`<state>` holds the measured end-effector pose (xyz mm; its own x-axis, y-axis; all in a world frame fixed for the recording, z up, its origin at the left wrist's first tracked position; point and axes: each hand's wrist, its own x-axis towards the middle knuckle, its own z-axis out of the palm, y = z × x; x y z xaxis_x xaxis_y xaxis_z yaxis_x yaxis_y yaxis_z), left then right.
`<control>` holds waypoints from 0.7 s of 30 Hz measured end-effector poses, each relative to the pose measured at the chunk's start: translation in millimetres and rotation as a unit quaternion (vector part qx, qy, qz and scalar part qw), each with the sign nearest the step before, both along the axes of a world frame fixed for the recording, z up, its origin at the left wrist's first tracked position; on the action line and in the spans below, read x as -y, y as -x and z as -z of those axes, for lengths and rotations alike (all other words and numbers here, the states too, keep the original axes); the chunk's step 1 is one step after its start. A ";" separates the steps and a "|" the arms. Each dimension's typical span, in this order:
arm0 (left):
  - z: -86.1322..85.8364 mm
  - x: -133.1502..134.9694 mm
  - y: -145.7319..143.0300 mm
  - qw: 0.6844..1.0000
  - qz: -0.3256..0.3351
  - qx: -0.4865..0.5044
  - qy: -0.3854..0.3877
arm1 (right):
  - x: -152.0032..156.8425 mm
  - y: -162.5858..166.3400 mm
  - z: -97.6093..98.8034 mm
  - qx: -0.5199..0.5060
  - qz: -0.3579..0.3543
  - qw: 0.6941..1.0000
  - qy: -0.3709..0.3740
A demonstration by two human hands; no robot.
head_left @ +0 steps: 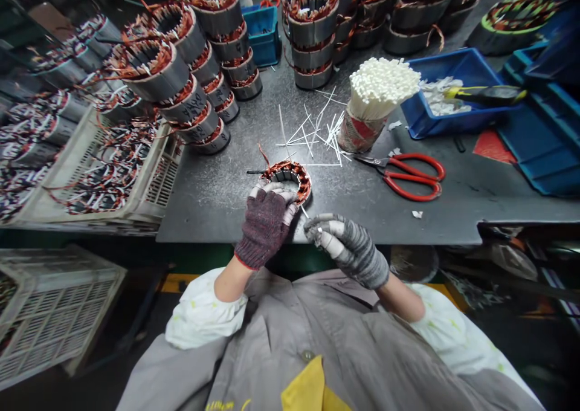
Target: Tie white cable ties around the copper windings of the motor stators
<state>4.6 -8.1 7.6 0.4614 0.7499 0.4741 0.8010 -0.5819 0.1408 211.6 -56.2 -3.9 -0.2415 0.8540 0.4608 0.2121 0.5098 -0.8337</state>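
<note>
A copper-wound motor stator (304,181) rests near the table's front edge, its ring opening facing up. My left hand (267,217), in a dark purple-brown glove, is wrapped over the stator's near left side. A copper wire end and a dark lead stick out at its upper left. To the right, my right hand (347,245), in a grey striped glove, pinches a thin white strip (304,211). That strip runs up to the stator's near right rim. Whether it is threaded into the winding I cannot tell.
Loose white sticks (312,133) lie behind the stator, beside a wrapped bundle of them (367,130). Red-handled scissors (414,175) lie to the right. Stacked stators (194,112) stand at the back and left. A blue bin (471,118) holds white scraps; a crate (149,181) of stators is left.
</note>
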 end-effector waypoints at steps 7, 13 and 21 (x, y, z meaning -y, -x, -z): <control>0.0 -0.8 2.9 1.000 0.024 0.001 0.004 | 18.6 -12.9 -12.9 0.033 0.069 0.997 -0.003; 0.2 -2.3 2.2 1.000 0.022 0.007 -0.009 | 26.2 -15.1 -18.9 0.058 0.076 0.995 -0.009; 1.1 -1.4 3.8 0.999 0.016 0.014 0.025 | 17.5 -11.2 -22.6 0.041 0.046 0.998 -0.014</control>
